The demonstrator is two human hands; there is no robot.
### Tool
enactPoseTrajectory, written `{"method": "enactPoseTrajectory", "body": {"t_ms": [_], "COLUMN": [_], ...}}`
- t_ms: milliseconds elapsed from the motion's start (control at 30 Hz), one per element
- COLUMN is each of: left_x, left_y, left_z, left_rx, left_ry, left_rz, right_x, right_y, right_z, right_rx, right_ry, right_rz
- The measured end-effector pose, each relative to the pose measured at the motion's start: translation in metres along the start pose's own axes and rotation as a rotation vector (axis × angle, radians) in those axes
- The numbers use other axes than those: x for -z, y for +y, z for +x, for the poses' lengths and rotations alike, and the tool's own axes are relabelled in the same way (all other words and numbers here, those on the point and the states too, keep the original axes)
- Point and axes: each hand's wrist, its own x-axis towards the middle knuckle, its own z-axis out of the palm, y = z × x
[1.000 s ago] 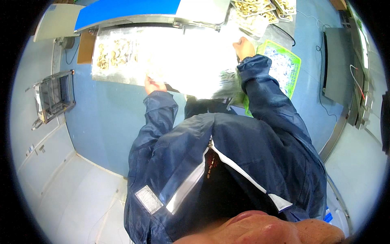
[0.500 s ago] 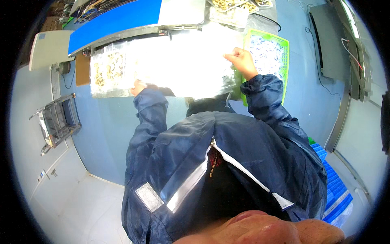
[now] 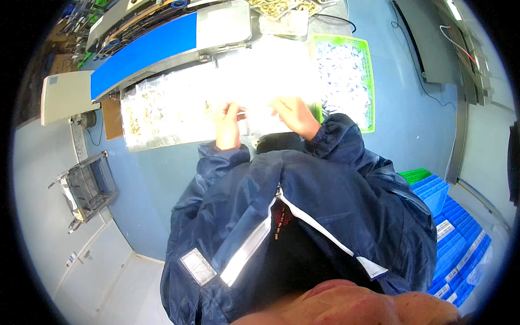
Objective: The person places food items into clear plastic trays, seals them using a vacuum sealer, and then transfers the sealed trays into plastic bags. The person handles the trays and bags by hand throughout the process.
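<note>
My left hand [image 3: 228, 127] is over the near edge of a glaring white worktop [image 3: 260, 70], its fingers bent together. A short gap to its right, my right hand [image 3: 297, 116] has its thumb and fingers drawn together, pointing towards the left one. Strong glare washes out whatever lies between the fingertips, so I cannot make out what they hold. On the left of the worktop lie clear plastic bags [image 3: 145, 115] with small brass-coloured pieces inside. Beside my right hand stands a light green basket [image 3: 371, 89] full of small white and blue pieces.
Behind the worktop runs a machine with a blue belt [image 3: 146, 54] and a pale metal plate [image 3: 223, 23]. Clear packs of gold-coloured parts [image 3: 284, 11] lie at the back. A cardboard box [image 3: 112, 123] is at the left end. Blue bins [image 3: 460, 244] are stacked at lower right.
My left hand has moved right and my right hand has moved left and nearer, so they now almost meet. The whole view has shifted slightly.
</note>
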Motion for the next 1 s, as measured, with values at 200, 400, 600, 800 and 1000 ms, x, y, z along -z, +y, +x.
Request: {"method": "enactPoseTrajectory", "body": {"t_ms": [200, 400, 600, 800, 1000], "left_x": [-0.016, 0.023, 0.009, 0.028, 0.036], "left_y": [-0.007, -0.045, -0.024, -0.051, -0.050], "left_z": [-0.007, -0.013, -0.024, -0.015, -0.005], "left_rx": [0.231, -0.197, -0.322, -0.295, -0.377], "left_ry": [0.104, 0.011, 0.157, 0.251, 0.337], "left_rz": [-0.147, 0.616, 0.859, 0.526, 0.468], "right_x": [0.003, 0.087, 0.124, 0.120, 0.155], "right_y": [-0.013, 0.030, 0.098, 0.052, -0.009], "right_z": [0.021, 0.146, 0.232, 0.209, 0.158], "right_rx": [0.169, 0.350, 0.271, 0.436, 0.711], "right_ry": [-0.304, 0.081, 0.376, 0.216, 0.166], "right_rz": [0.056, -0.922, -1.735, -1.624, -1.179]}}
